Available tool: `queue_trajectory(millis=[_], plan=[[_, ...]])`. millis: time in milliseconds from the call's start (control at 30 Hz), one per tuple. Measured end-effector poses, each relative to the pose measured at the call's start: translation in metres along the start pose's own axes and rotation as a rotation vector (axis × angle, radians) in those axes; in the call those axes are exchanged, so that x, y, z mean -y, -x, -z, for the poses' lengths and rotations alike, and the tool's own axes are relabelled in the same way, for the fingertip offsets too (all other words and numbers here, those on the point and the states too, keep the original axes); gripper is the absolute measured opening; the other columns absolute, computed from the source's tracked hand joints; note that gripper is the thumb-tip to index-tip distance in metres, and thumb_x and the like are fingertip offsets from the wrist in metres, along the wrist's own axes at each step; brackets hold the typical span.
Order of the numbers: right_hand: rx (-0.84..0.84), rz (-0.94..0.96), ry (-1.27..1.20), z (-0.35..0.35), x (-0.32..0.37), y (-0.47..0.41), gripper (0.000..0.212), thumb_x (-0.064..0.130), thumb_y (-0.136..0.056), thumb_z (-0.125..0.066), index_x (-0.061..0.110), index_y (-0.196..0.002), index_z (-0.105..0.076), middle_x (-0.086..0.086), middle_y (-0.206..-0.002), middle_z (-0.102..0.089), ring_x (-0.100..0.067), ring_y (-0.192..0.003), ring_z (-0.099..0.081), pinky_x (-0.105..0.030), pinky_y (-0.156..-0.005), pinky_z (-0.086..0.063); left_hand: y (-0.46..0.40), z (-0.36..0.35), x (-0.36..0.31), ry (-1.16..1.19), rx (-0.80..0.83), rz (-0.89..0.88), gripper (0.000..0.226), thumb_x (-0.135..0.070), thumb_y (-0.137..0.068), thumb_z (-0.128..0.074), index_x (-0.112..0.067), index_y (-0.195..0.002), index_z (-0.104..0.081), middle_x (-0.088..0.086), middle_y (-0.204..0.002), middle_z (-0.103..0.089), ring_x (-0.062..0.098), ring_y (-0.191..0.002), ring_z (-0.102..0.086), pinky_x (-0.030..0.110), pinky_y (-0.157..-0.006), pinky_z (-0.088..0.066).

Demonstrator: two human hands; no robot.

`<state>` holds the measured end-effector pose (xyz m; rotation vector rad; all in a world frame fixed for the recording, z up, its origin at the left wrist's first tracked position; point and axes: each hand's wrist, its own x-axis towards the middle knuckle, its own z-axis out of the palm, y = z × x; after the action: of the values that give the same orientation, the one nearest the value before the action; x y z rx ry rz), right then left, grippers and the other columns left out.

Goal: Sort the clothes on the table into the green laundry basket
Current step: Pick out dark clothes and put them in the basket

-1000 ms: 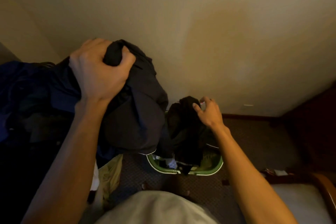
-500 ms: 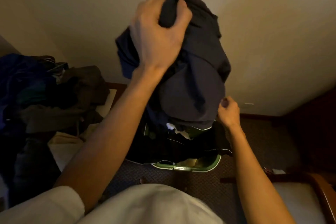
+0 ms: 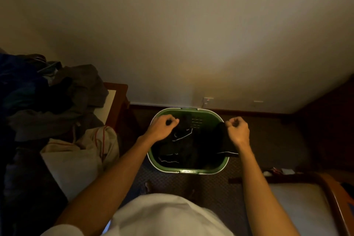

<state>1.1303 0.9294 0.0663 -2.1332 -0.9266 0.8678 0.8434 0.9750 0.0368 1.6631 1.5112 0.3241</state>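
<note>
1. Head view looks down into the green laundry basket [image 3: 188,170] on the patterned carpet [image 3: 214,188], close to the wall. Dark clothes [image 3: 183,149] with thin pale trim lie inside it, and one dark garment edge [image 3: 223,140] drapes over the right rim.

2. Risks, as I judge them: the draped piece may slide out onto the carpet if it is let go where it lies, since part of it hangs outside the rim. Dark cloth in dim light also hides what is tucked in and what is not, so a sleeve could be missed.

3. Left hand [image 3: 162,127] hovers over the basket's left inner side, knuckles up, fingers curled. It seems to pinch dark cloth at the fingertips, but the shadow there leaves me unable to say for certain.

4. Right hand [image 3: 237,130] sits at the right rim, fingers curled into a loose fist against the top of the draped garment. It looks to be gripping that edge; the contact itself is hidden behind the hand.

5. Both forearms reach forward and down from the person's white shirt [image 3: 168,214], roughly even, one on each side of the basket.

6. Further out, on the left, a heap of unsorted clothes [image 3: 57,101] covers the table [image 3: 116,90], with a cream garment with red piping [image 3: 86,149] nearest.
</note>
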Motion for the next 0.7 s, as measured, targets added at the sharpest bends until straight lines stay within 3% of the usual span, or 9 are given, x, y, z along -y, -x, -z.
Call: queue_trajectory(millis=[133, 300, 400, 467, 600, 700], plan=[[0.108, -0.061, 0.047, -0.013, -0.017, -0.001, 0.012, 0.016, -0.093, -0.064, 0.009, -0.102, -0.06, 0.002, -0.079, -0.06, -0.024, -0.088, -0.061, -0.032, -0.078, -0.044, 0.002, -0.007, 0.03, 0.003, -0.006, 0.131, 0.016, -0.045, -0.097, -0.062, -0.03, -0.099, -0.068, 0.001, -0.119, -0.07, 0.021, -0.115, -0.062, 0.03, -0.094, -0.047], [0.238, -0.185, 0.122, -0.019, -0.052, -0.019, 0.028, 0.017, -0.094, -0.065, 0.009, -0.118, -0.054, -0.01, -0.104, -0.061, -0.025, -0.091, -0.06, -0.028, -0.065, -0.048, 0.011, -0.039, 0.066, 0.026, 0.024, 0.304, 0.019, -0.033, -0.096, -0.066, -0.02, -0.109, -0.069, 0.007, -0.117, -0.069, 0.024, -0.113, -0.062, 0.023, -0.084, -0.039], [0.342, -0.237, 0.152, -0.029, -0.08, -0.04, 0.032, 0.018, -0.093, -0.066, 0.012, -0.122, -0.054, -0.009, -0.103, -0.064, -0.026, -0.09, -0.063, -0.033, -0.076, -0.051, 0.012, -0.071, 0.084, 0.052, 0.04, 0.381, 0.018, -0.029, -0.094, -0.069, -0.018, -0.109, -0.068, 0.009, -0.114, -0.07, 0.026, -0.11, -0.064, 0.024, -0.082, -0.04], [0.458, -0.253, 0.159, -0.044, -0.097, -0.05, 0.035, 0.022, -0.094, -0.067, 0.017, -0.126, -0.053, -0.01, -0.099, -0.067, -0.028, -0.094, -0.065, -0.036, -0.083, -0.051, 0.008, -0.096, 0.093, 0.056, 0.063, 0.406, 0.023, -0.03, -0.093, -0.071, -0.019, -0.113, -0.067, 0.009, -0.121, -0.068, 0.027, -0.115, -0.063, 0.025, -0.088, -0.044], [0.671, -0.246, 0.228, -0.098, -0.131, -0.059, 0.048, 0.035, -0.091, -0.07, 0.03, -0.133, -0.048, -0.007, -0.117, -0.061, -0.025, -0.109, -0.06, -0.033, -0.088, -0.046, -0.008, -0.146, 0.106, 0.024, 0.17, 0.402, 0.045, -0.044, -0.088, -0.071, -0.026, -0.128, -0.063, 0.01, -0.141, -0.057, 0.03, -0.131, -0.053, 0.04, -0.109, -0.045], [0.766, -0.214, 0.272, -0.136, -0.149, -0.049, 0.053, 0.038, -0.091, -0.071, 0.029, -0.137, -0.048, -0.009, -0.121, -0.06, -0.025, -0.101, -0.063, -0.036, -0.084, -0.05, -0.011, -0.17, 0.107, 0.052, 0.165, 0.409, 0.05, -0.048, -0.087, -0.07, -0.03, -0.133, -0.059, 0.009, -0.144, -0.054, 0.031, -0.133, -0.049, 0.044, -0.111, -0.043]])
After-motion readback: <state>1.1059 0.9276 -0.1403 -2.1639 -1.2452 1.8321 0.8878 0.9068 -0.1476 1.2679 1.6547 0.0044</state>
